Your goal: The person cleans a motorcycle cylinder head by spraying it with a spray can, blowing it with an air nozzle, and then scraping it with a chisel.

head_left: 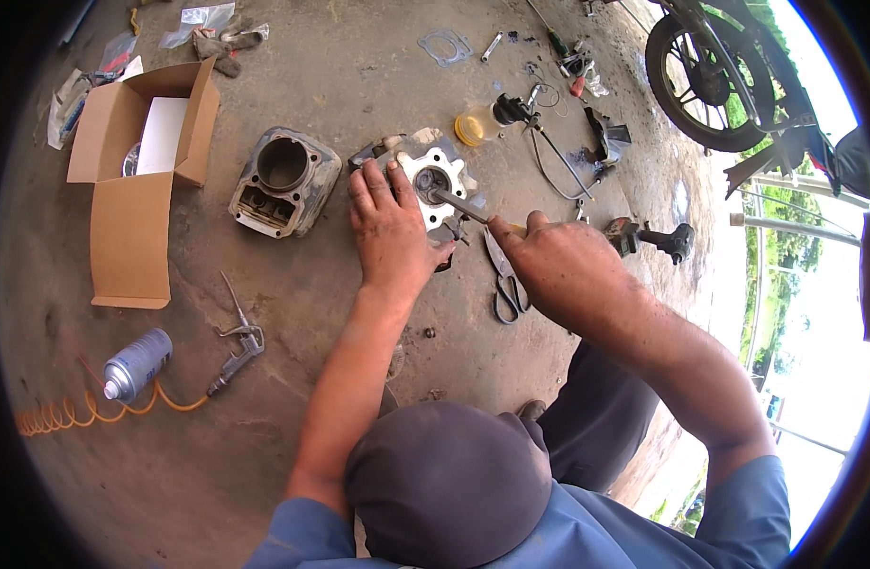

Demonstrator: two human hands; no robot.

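Observation:
My left hand [390,223] lies over the near left side of an engine cylinder head [439,152], fingers across its pale metal face and thumb toward its near edge, steadying it on the ground. In my right hand [567,258] is a long-shafted metal tool [465,207] with a bit of yellow at its grip. The tool slants down to the left, its tip inside the round dark chamber of the cylinder head. Most of its handle is hidden in my closed fingers. Scissors [507,284] with black handles lie just below the right hand.
An engine cylinder block [283,180] and an open cardboard box [131,237] stand left. Nearer are a spray can [139,363] and an air gun [238,358] on a coiled orange hose. Rightward lie a yellow-lidded jar [475,127], a cable [558,161] and a motorcycle wheel [708,81].

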